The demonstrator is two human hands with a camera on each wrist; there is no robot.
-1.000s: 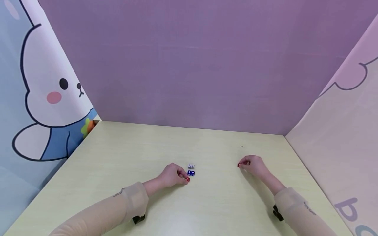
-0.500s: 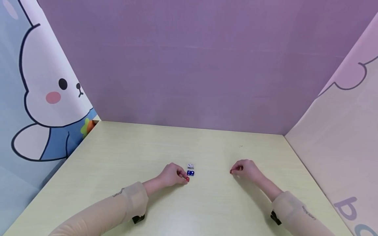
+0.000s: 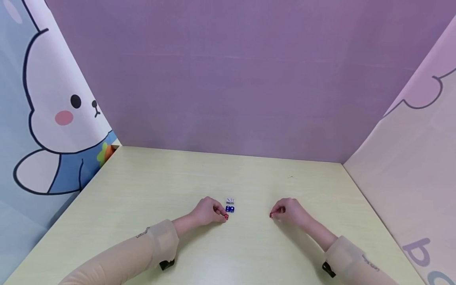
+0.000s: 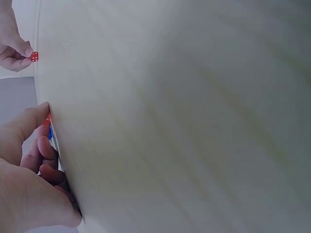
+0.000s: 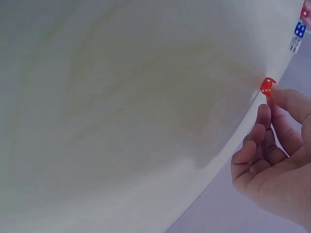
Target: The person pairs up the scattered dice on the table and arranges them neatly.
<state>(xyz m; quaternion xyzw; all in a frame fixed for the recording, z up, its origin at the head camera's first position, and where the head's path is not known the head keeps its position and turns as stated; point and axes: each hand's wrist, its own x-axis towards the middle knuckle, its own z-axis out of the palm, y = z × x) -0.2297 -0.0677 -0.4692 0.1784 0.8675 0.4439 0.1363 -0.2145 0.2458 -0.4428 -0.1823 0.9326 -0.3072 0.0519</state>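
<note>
Between thumb and forefinger, my left hand pinches a red die at the table's middle. Just behind that die sit two blue dice side by side, with white dice in a row behind them. Some way to the right, my right hand pinches another red die by its fingertips. White pips show on its faces in the right wrist view. In the left wrist view the left fingers mostly hide their red die and the blue behind it.
The pale wooden table ends at a purple panel at the back. A printed panel with a cartoon rabbit stands at the left, and a pale panel at the right.
My right hand has moved left and nearer to me with its red die, closer to the dice rows. The left hand has stayed in place on its red die.
</note>
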